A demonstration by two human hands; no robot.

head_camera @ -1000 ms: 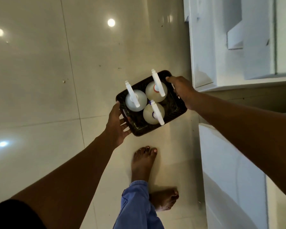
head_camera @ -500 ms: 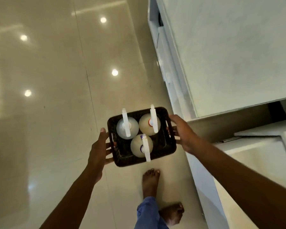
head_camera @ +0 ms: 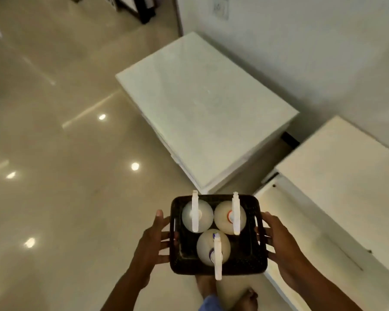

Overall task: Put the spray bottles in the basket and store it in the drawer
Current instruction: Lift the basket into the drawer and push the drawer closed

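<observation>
A dark rectangular basket (head_camera: 249, 263) hangs in the air in front of me, above the floor. Three white spray bottles stand upright in it: one at the back left (head_camera: 203, 215), one with an orange collar at the back right (head_camera: 222, 217), one with a blue collar at the front (head_camera: 206, 245). My left hand (head_camera: 154, 242) grips the basket's left side and my right hand (head_camera: 277, 240) grips its right side.
A low white cabinet (head_camera: 202, 108) stands ahead against the wall. A second white unit (head_camera: 337, 187) is at my right, its front close to the basket. Glossy tiled floor (head_camera: 65, 176) spreads to the left. My bare feet (head_camera: 248, 297) show below the basket.
My view has tilted up from straight down, so both white cabinets and the wall now show. The basket has stayed in both hands and turned square to me.
</observation>
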